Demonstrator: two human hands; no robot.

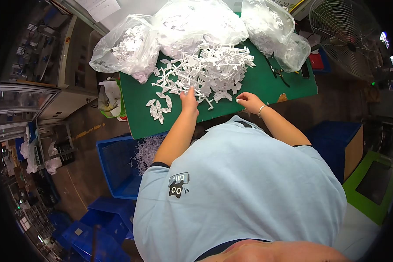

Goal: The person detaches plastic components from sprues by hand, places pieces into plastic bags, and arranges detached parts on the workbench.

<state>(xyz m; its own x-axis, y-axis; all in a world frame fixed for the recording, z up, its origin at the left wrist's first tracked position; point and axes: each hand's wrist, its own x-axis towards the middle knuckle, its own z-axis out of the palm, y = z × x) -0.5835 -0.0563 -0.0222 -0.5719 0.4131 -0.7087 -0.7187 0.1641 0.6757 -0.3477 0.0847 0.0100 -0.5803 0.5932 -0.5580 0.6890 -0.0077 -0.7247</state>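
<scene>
White branched plastic parts (222,65), heaped at the left hand's (189,104) fingertips, just beyond the right hand (250,103); likely light, stiff, slippery, snappable at thin stems, so best taken mid-stem. Both grips apparently narrow; cannot tell what either holds. Beyond them, about four clear plastic bags (144,48); left of them, roughly ten flat white plastic pieces (169,101); in the heap, too many to count

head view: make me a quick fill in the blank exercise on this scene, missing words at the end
The tabletop is _____ in colour. The bracelet is on the person's _____ wrist. The hand nearest the small group of flat pieces is the person's _____ one. The pieces in the big heap are _____ in colour.

Missing words: green; right; left; white
</scene>
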